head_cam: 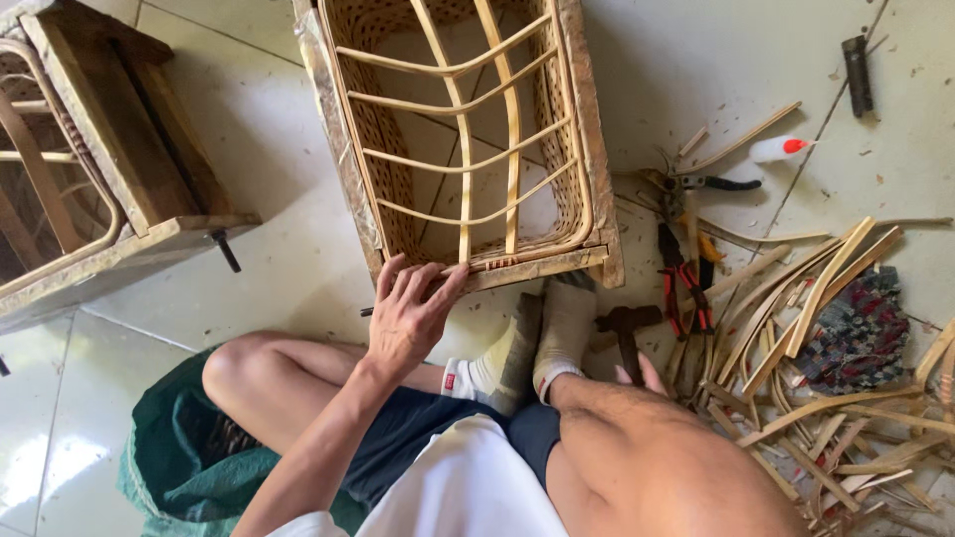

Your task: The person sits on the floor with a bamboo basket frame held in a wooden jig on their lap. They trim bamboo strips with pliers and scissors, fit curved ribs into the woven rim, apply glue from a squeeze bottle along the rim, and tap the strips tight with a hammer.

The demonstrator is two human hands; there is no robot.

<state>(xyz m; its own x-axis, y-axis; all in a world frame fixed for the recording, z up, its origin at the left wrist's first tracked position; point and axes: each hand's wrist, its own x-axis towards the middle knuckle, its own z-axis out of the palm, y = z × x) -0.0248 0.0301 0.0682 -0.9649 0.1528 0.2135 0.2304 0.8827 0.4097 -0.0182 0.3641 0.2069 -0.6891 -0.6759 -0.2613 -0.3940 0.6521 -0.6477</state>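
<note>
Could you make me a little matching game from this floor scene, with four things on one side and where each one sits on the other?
Things:
1. left hand
2. hammer
3. small white bottle
4. woven mat

Places:
A. among the cane strips
B. on the rattan basket frame edge
C. upper right on the tiled floor
D. beside the socked feet

Pairs: 1-B, 2-D, 3-C, 4-A

The right hand [637,376] lies mostly hidden behind the person's knee, only fingertips showing by the hammer [627,333]. The rattan basket frame [463,139] and a second wooden frame [90,169] are cut off by the picture's edges.
</note>
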